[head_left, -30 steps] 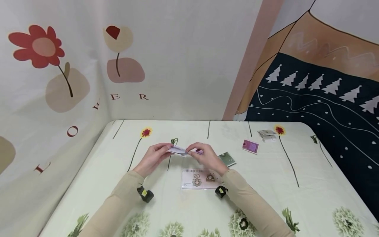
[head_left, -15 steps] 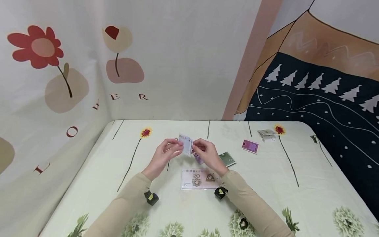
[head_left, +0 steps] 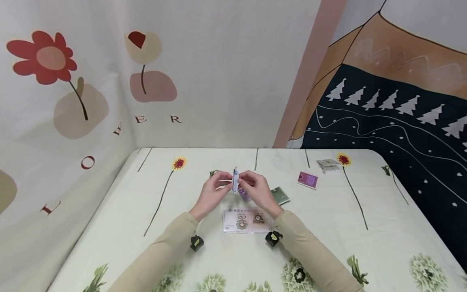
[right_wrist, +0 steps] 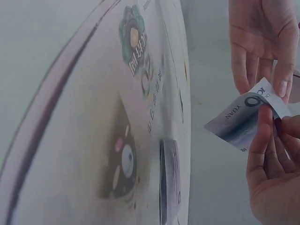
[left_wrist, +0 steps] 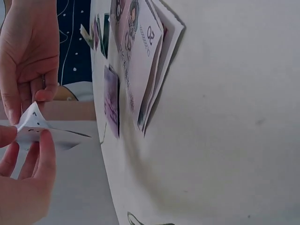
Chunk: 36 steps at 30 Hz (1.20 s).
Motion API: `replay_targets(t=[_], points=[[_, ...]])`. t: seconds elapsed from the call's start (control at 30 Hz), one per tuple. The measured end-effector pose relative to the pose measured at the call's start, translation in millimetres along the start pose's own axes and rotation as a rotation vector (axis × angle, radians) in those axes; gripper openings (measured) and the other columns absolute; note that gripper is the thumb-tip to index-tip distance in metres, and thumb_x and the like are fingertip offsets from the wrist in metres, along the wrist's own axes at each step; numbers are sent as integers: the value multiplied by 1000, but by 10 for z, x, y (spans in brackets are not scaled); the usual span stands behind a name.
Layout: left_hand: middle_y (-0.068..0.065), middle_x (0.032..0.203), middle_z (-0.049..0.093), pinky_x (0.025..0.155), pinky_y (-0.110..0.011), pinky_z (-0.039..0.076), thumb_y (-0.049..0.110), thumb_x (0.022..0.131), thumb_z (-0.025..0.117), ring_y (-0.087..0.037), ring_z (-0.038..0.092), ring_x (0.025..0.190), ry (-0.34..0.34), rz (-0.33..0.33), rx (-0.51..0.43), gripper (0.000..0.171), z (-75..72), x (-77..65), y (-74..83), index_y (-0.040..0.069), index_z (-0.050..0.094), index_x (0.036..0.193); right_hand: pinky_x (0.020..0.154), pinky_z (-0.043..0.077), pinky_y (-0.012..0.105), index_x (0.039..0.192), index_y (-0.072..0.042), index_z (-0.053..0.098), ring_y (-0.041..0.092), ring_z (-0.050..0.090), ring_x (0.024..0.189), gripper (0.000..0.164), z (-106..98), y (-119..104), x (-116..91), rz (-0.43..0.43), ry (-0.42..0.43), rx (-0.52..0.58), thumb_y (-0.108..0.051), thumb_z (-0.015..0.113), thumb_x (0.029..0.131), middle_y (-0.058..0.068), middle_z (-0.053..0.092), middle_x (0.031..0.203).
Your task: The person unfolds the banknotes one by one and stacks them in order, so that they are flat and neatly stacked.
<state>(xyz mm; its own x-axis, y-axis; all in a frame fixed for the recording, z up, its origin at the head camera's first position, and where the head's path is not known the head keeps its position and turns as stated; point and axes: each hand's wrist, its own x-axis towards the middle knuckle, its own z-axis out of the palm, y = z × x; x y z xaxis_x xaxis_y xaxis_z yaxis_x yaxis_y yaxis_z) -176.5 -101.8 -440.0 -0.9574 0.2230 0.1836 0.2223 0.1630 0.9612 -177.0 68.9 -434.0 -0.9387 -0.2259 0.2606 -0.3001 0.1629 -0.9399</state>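
A small bluish play banknote (head_left: pixel 235 180), marked with a 10 and "YUAN" in the right wrist view, is raised above the table between both hands. My left hand (head_left: pixel 213 192) pinches its left side between thumb and fingers. From the other side my right hand (head_left: pixel 257 190) pinches it too. The paper bends between the fingertips, and in the left wrist view the banknote (left_wrist: pixel 35 124) shows a bent-up pale corner. Below the hands lies a stack of pink 20 notes (head_left: pixel 233 225). A purple note (head_left: pixel 244 195) lies just behind it, partly covered by the right hand.
Right of the right hand is a folded green note (head_left: pixel 280 195). Beyond it lie a magenta note (head_left: pixel 308 180) and a folded pale note (head_left: pixel 328 165), near the far right of the flowered tablecloth (head_left: pixel 394 227). A white printed curtain (head_left: pixel 219 81) hangs behind the table.
The bluish note has turned from lying flat to upright, facing the camera, then narrow and bent. My left hand has moved right, closer to the right hand, which has barely moved.
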Motion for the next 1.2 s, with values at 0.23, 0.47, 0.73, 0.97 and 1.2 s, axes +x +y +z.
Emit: replay_targets(t=[0.23, 0.47, 0.73, 0.97, 1.2], points=[[-28, 113, 61, 80, -40, 56, -15, 89, 55, -42, 63, 98, 24, -25, -43, 32, 43, 5, 81, -7, 52, 119, 69, 57, 31, 106, 8, 63, 29, 67, 79, 15, -67, 309, 34, 38, 94, -1, 1, 61, 93, 19, 68, 93], [-26, 114, 60, 77, -43, 57, -16, 87, 55, -37, 67, 90, 33, -27, -76, 44, 81, 82, -139, 1, 50, 128, 63, 56, 30, 108, 3, 60, 17, 65, 71, 17, -160, 349, 31, 40, 161, 26, 3, 62, 91, 19, 68, 93], [-20, 115, 61, 73, -30, 57, -14, 85, 58, -34, 67, 89, 47, -27, 2, 33, 104, 87, -170, -3, 61, 116, 65, 56, 29, 108, 0, 65, 18, 65, 74, 17, -308, 387, -47, 54, 163, -51, 4, 62, 91, 15, 68, 97], [-25, 114, 60, 71, -30, 57, -14, 85, 59, -39, 66, 91, 64, -10, -16, 32, 85, 75, -210, -8, 60, 116, 63, 57, 34, 102, -1, 69, 17, 65, 70, 14, -443, 420, -109, 43, 174, -151, 3, 63, 91, 13, 69, 96], [-19, 110, 63, 71, -28, 57, -10, 86, 63, -34, 68, 89, 97, -29, 26, 24, 49, 93, -261, -4, 65, 109, 66, 53, 22, 105, 0, 69, 23, 67, 79, 16, -561, 472, -150, 59, 137, -205, 3, 63, 90, 16, 68, 100]])
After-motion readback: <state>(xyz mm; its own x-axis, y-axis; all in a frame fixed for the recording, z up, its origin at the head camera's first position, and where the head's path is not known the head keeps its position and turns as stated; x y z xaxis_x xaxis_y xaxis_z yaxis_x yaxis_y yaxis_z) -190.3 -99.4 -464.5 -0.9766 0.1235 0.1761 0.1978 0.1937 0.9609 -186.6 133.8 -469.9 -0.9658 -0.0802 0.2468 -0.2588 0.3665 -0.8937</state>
